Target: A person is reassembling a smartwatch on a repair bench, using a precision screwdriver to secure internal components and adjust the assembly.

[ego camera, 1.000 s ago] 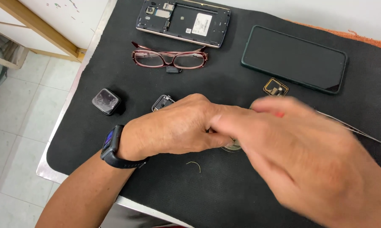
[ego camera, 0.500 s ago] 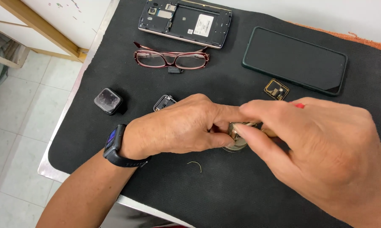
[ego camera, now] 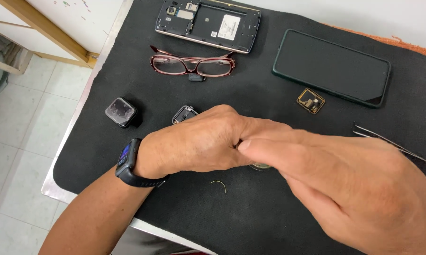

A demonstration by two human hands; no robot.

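Small round metal part point(ego camera: 260, 166) peeks out at frame centre, mostly hidden beneath both hands; possibly a ring or a coil. Half a second earlier it showed plainly between the fingertips. Now the right hand point(ego camera: 345, 186) has slid across it, and its fingers point(ego camera: 269, 151) press into the curled left hand point(ego camera: 198, 144). I cannot tell what either grasp holds. Below lies a short bent wire point(ego camera: 218, 185). Tweezers point(ego camera: 392, 141) sit at right. A black mat point(ego camera: 128, 71) covers the table, carrying glasses point(ego camera: 191, 63), an opened phone point(ego camera: 208, 21) and a dark phone point(ego camera: 331, 66). Tiled floor point(ego camera: 29, 113) shows at left.
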